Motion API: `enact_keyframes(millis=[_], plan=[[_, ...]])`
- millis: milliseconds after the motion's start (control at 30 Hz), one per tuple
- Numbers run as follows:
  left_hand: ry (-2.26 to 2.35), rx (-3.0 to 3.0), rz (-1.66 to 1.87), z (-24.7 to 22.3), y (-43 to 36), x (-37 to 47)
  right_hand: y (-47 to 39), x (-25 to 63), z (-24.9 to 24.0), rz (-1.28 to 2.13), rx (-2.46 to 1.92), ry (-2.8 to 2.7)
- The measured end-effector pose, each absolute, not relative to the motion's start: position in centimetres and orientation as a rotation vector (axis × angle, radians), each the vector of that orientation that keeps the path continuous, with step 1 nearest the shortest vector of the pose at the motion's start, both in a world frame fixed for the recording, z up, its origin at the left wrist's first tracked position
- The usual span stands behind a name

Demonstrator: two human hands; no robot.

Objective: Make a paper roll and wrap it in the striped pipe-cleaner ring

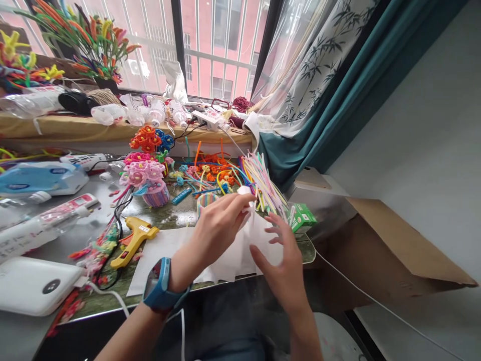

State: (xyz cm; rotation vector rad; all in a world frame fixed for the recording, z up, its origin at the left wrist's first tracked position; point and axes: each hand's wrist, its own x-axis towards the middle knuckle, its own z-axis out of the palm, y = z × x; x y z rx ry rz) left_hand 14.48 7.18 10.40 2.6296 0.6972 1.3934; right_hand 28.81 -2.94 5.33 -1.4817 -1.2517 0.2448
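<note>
My left hand [221, 225], with a blue watch [161, 281] on its wrist, reaches over the table with thumb and fingers pinched together. A thin white paper sheet [246, 245] rises in folds to these fingertips, which grip its upper part; the exact grip is partly hidden. To the right of the sheet, my right hand [281, 260] is open, fingers spread and curved, holding nothing. Beneath both hands, more white paper [158, 250] lies flat. Just behind my left hand stands a small striped pot [206, 201], partly covered by the hand.
A yellow glue gun [135, 240] lies left of the paper. Pipe-cleaner flowers [141, 170] stand in a striped pot [156, 194]. Behind my hands are pastel pipe cleaners [265, 180] and a green box [302, 216]. A white power bank [37, 286] sits front left; an open cardboard box [406, 235] stands right.
</note>
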Motion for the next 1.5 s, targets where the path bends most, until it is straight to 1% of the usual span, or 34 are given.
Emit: enact_keyframes(millis=[133, 267, 400, 500, 633, 733, 800, 867, 900, 933, 1000, 1067, 1233, 1367, 1500], plan=[[0.606, 2.509, 1.096, 9.4, 6.9, 14.8, -1.0, 27.9, 4.5, 0.54, -1.478, -1.022], [0.787, 2.563, 0.948, 6.5, 5.6, 14.0, -0.5, 27.9, 3.1, 0.613, -1.352, -0.737], [1.023, 2.674, 0.743, 3.7, 4.4, 13.2, -0.7, 29.1, 2.8, 0.49, -1.25, -0.57], [1.274, 2.664, 0.575, 2.9, 4.1, 12.3, -1.2, 30.7, 2.8, 0.322, -1.232, -0.448], [1.595, 2.554, 0.312, 4.0, 3.9, 10.6, -2.5, 33.0, 1.5, 0.148, -1.331, -0.341], [1.822, 2.435, 0.128, 5.8, 4.1, 9.6, -4.0, 33.9, 0.4, 0.13, -1.443, -0.366], [1.944, 2.433, 0.25, 6.9, 4.3, 9.2, -5.1, 33.6, 0.4, 0.047, -1.632, -0.56], [1.95, 2.492, 0.58, 7.7, 4.7, 9.2, -5.9, 32.6, 1.3, -0.177, -1.771, -0.868], [1.888, 2.528, 0.77, 8.0, 4.9, 9.3, -6.1, 31.8, 2.0, -0.298, -1.753, -1.008], [1.793, 2.561, 0.947, 8.3, 5.0, 9.5, -6.1, 30.8, 2.8, -0.346, -1.688, -1.142], [1.579, 2.615, 1.213, 8.6, 5.1, 10.2, -5.4, 28.7, 4.2, -0.197, -1.541, -1.376], [1.38, 2.667, 1.361, 8.8, 5.0, 11.0, -3.9, 26.8, 5.2, -0.032, -1.479, -1.46], [1.005, 2.785, 1.472, 8.4, 4.8, 11.4, -0.8, 25.1, 5.2, 0.183, -1.502, -1.303], [1.0, 2.866, 1.436, 8.2, 5.4, 10.1, -1.3, 26.6, 4.6, 0.299, -1.522, -1.205], [1.114, 2.938, 1.377, 8.6, 5.9, 9.4, -2.3, 27.8, 4.5, 0.383, -1.587, -1.081]])
